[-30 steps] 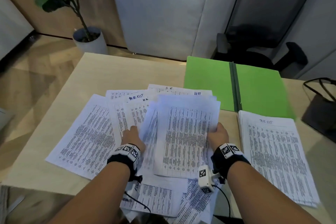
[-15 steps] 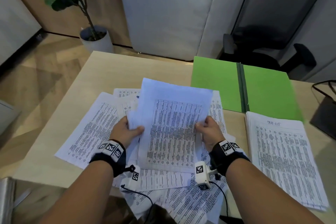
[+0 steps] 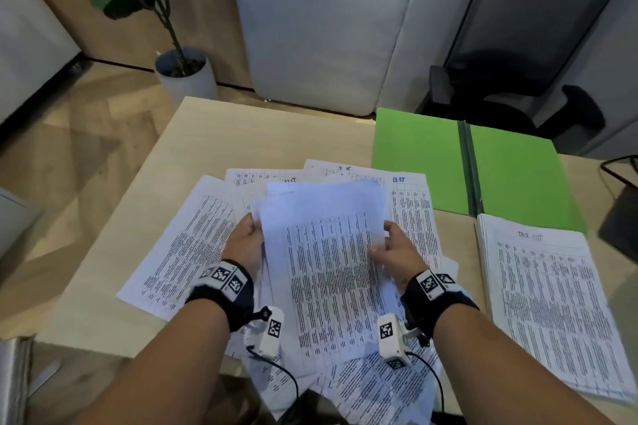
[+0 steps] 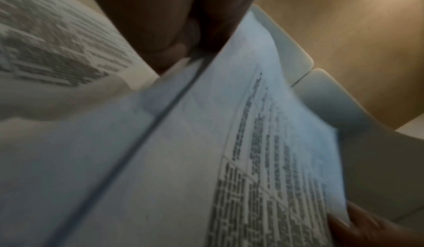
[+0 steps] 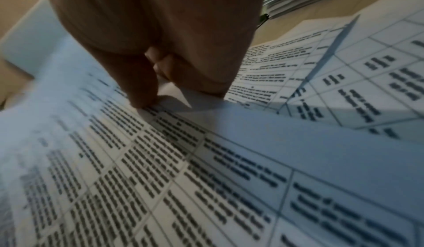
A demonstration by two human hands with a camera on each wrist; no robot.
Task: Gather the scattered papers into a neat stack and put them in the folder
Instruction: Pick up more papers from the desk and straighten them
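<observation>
My left hand (image 3: 245, 245) and right hand (image 3: 397, 254) each keep a closed grip on opposite side edges of a bundle of papers (image 3: 328, 269), raised at frame centre over scattered sheets (image 3: 186, 245). The open green folder (image 3: 518, 176) lies upper right on the desk (image 3: 241, 134).

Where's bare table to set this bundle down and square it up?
Bare table lies beyond the scattered papers, left of the open green folder. A narrow strip runs between them and the neat stack. The near edge is crowded. Both hands, left and right, hold the bundle.
</observation>
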